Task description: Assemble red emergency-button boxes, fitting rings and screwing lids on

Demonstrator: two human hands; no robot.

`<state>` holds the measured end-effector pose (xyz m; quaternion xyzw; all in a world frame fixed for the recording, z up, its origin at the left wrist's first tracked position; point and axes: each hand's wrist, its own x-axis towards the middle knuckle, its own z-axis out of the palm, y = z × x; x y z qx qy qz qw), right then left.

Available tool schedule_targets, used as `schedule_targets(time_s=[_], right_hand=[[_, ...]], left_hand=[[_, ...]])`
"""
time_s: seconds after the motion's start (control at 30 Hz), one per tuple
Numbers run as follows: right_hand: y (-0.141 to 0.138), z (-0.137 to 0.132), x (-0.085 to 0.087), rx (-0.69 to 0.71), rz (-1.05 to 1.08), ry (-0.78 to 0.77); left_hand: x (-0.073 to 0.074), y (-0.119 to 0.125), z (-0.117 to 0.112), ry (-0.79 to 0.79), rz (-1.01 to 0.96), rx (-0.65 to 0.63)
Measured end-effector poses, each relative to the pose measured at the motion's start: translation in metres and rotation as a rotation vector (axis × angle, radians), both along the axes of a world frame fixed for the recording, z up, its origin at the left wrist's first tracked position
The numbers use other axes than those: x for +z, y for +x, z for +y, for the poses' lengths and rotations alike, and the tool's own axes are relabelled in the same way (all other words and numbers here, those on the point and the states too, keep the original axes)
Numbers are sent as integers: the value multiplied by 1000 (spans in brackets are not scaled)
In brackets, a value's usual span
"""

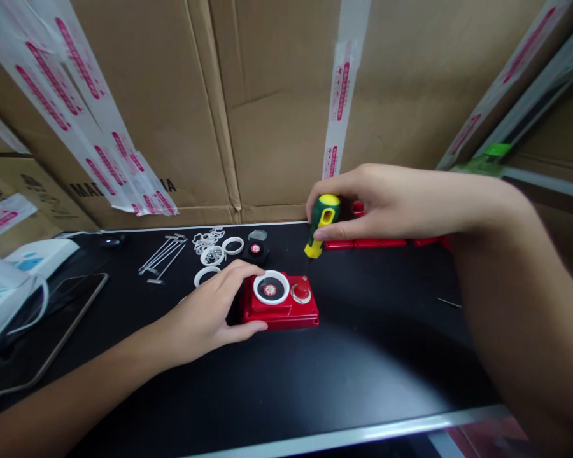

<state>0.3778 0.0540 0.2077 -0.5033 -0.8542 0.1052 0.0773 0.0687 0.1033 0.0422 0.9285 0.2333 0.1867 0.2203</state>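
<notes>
A red box-shaped device (281, 318) lies on the black tabletop, with a white ring (287, 287) around a dark disc on its left part and a red round knob (300, 290) on its right. My left hand (219, 299) grips the device's left end, thumb along the front side and fingers on top. In my right hand (348, 203) is a screwdriver (322, 222) with a green and yellow handle. It points down, its tip close to a small screw at the device's back right; whether they touch I cannot tell.
Behind the device lie white rings (232, 245), a small black part (255, 251) and a white chain (209, 238). Metal T-shaped rods (167, 254) are further left, near a tablet (42, 337). Red parts (377, 243) line the back, before a cardboard wall (277, 114). A thin metal rod (449, 303) lies right.
</notes>
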Motion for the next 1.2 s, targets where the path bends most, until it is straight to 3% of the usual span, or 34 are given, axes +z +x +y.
schedule_targets(time_s=[0.2,0.37,0.43,0.5,0.57,0.67,0.77,0.87,1.0,1.2], right_hand=[[6,-7,7,-73,24,113],[10,-1,-2,-133,110,480],[6,1,-8,-154,181,580],[1,2,-15,-175,239,622],[-1,2,-26,-215,313,647],[4,2,-49,-369,479,630],[16,3,-74,-552,570,490],[26,4,-92,-648,550,406],[24,3,-101,-653,506,423],[5,-8,-99,-610,314,466]], left_hand=[[-2,-1,-1,-22,-10,22],[3,-8,9,-19,-59,-34],[8,-14,24,97,-88,49],[12,-21,46,272,-69,244],[14,-31,68,320,-57,337],[8,-44,93,356,27,353],[-1,-51,103,369,109,298],[-7,-51,104,381,167,259],[-9,-48,105,393,203,250],[-16,-44,107,380,203,251]])
